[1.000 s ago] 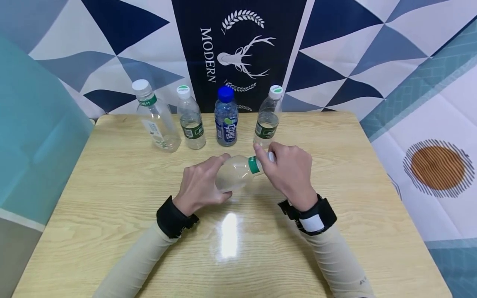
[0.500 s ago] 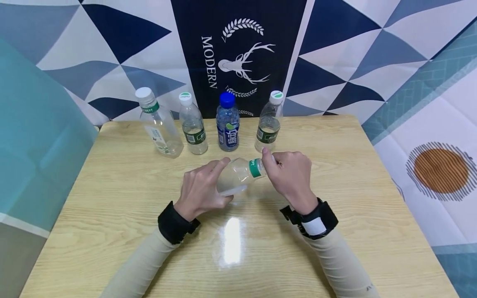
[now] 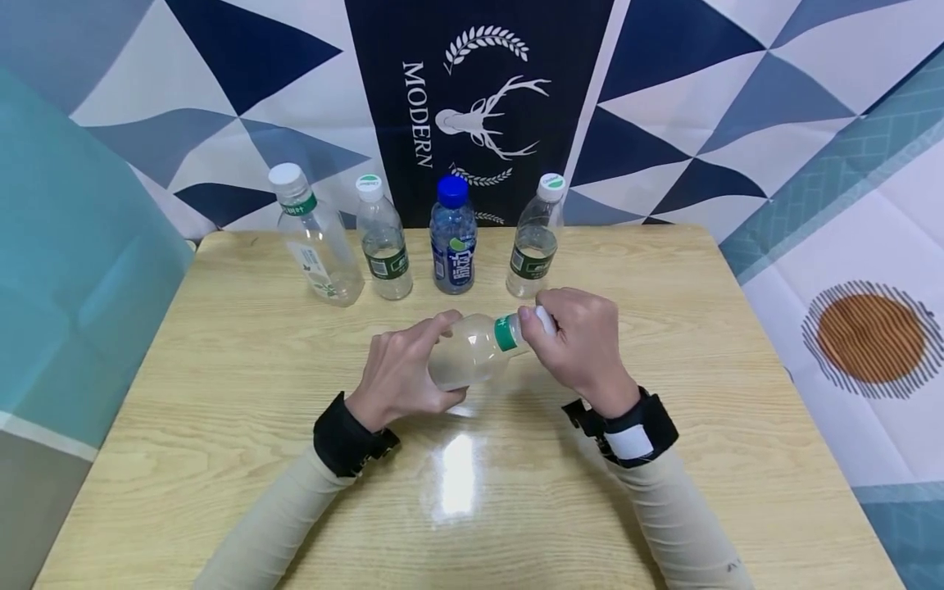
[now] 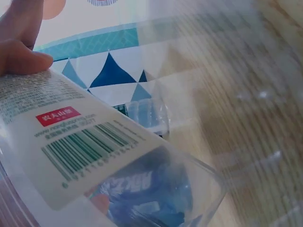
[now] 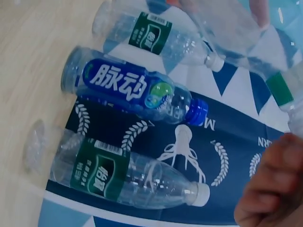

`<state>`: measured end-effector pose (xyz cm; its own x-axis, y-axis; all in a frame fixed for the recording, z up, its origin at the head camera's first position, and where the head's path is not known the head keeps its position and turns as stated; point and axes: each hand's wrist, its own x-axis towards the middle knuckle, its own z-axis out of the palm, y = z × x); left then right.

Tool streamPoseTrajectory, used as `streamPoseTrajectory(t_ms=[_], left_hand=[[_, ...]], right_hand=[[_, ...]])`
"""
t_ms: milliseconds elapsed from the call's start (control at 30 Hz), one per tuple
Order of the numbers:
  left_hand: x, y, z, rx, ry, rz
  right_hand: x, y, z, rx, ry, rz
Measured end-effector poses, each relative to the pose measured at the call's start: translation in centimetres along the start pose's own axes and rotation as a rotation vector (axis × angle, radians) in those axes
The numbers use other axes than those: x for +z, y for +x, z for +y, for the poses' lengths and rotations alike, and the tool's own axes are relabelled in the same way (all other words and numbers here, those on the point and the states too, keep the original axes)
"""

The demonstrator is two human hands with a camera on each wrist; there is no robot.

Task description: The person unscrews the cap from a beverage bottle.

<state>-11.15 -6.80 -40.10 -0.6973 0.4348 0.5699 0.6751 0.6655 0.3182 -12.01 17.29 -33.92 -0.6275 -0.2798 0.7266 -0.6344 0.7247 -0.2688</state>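
Note:
A clear plastic bottle (image 3: 468, 348) with a green neck band lies tilted in front of me, its neck pointing right. My left hand (image 3: 401, 369) grips its body, thumb and fingers on opposite sides. At the neck end, my right hand (image 3: 578, 344) holds the white cap (image 3: 544, 321) between thumb and curled fingers. The left wrist view shows the bottle's barcode label (image 4: 90, 142) close up, with left fingers (image 4: 23, 54) on it. In the right wrist view, the green neck band (image 5: 280, 89) sits just above my right fingers (image 5: 274, 184).
Along the table's back edge stand a large clear bottle (image 3: 324, 254) with a white cap, a small green-labelled bottle (image 3: 385, 246), a blue-capped bottle (image 3: 453, 238) and another green-labelled bottle (image 3: 534, 246). A patterned cloth (image 3: 664, 106) hangs behind the wooden table (image 3: 221, 393).
My right hand has shifted its hold around the cap, which was hidden half a second ago and shows white now. My left hand keeps its grip on the bottle's body.

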Motion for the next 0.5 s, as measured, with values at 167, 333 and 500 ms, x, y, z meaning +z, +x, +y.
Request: streamPoseTrajectory(t_ms=[167, 333, 500], left_hand=[[-0.2, 0.2, 0.0, 0.002, -0.003, 0.003], [-0.4, 0.3, -0.2, 0.004, 0.049, 0.012], [-0.5, 0.3, -0.5, -0.003, 0.104, 0.01]], right_hand=[[-0.7, 0.1, 0.1, 0.002, -0.03, -0.078], [-1.2, 0.1, -0.1, 0.09, -0.089, -0.131], [-1.7, -0.1, -0.3, 0.216, -0.107, -0.183]])
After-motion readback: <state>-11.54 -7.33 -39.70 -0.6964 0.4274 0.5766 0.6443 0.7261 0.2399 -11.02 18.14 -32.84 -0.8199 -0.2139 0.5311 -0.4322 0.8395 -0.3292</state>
